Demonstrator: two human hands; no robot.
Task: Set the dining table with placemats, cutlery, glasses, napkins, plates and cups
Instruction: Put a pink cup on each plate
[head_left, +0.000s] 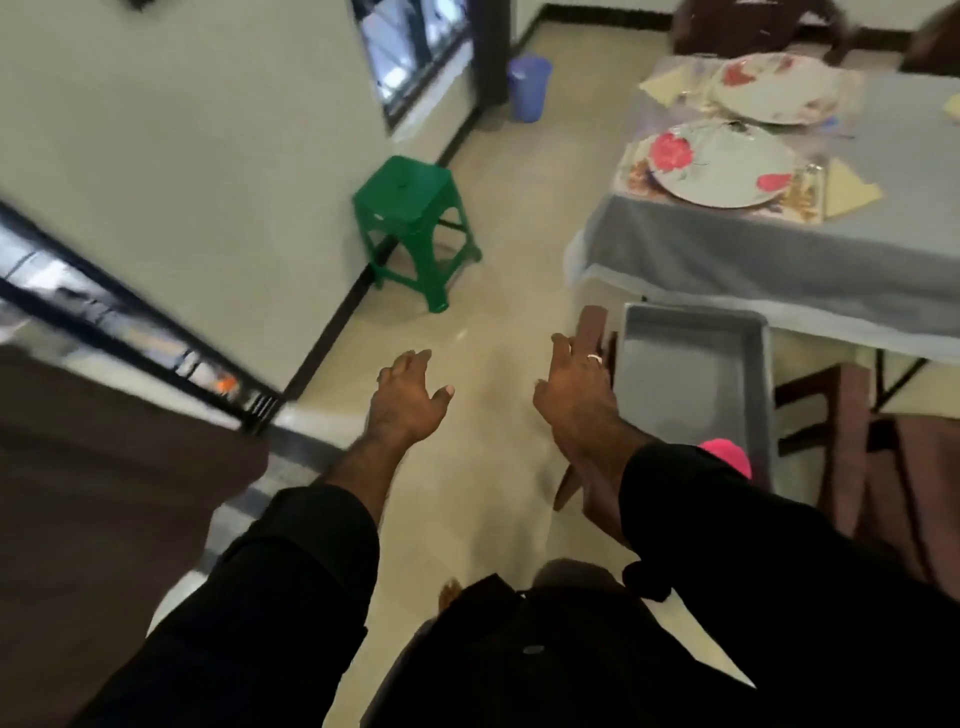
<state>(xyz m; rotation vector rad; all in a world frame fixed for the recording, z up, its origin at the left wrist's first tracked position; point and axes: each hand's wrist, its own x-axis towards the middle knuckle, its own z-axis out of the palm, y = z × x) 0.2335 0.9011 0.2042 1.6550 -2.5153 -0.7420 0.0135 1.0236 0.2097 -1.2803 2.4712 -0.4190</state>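
The dining table (753, 260) with a grey cloth stands at the right. Two floral plates lie on it, the near plate (722, 166) and the far plate (774, 88), each on a floral placemat. Yellow napkins (849, 189) lie beside them. A grey tub (691, 374) sits on a chair below the table edge, with a pink thing (727, 457) at its near corner. My left hand (410, 395) hangs over the floor, fingers spread, holding nothing. My right hand (576, 389) is stretched out with relaxed fingers beside the tub's left wall, empty.
A green plastic stool (415, 223) stands by the wall ahead. A lilac bucket (527, 85) is further back near a dark door frame. Wooden chairs (857, 441) crowd the table's near side. A brown surface (104, 467) fills the left.
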